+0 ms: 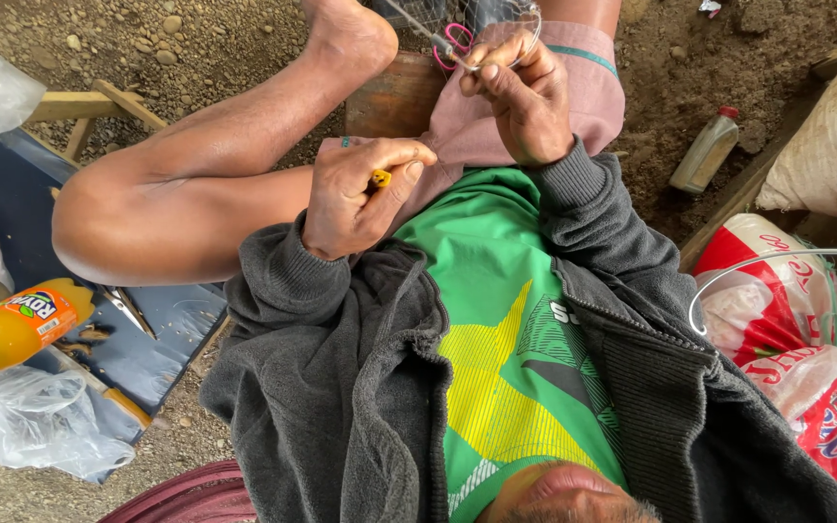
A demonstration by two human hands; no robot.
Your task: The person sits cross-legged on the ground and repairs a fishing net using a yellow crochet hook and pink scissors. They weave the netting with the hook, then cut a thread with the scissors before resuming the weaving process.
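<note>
Curling into a loose fist above the green shirt (pixel 496 320), the left hand (pixel 356 194) pinches a small yellow tool (pixel 381 178) between thumb and bent forefinger, its wrist emerging from a grey sleeve (pixel 283 281). Higher up from the shirt, the right hand (pixel 520 97) is raised with its fingers bunched together, clamped on a thin wire (pixel 418 27) that runs toward a patch of mesh (pixel 496 15) at the top edge. Pink scissor handles (pixel 455 41) lie just beside those fingers, over the pink shorts (pixel 583 87). Left of the shirt a bare bent knee (pixel 99 223) juts out; beyond it lies an orange bottle (pixel 7 334). Right of the shirt rest red printed bags (pixel 777 300) and a small dusty bottle (pixel 707 150).
</note>
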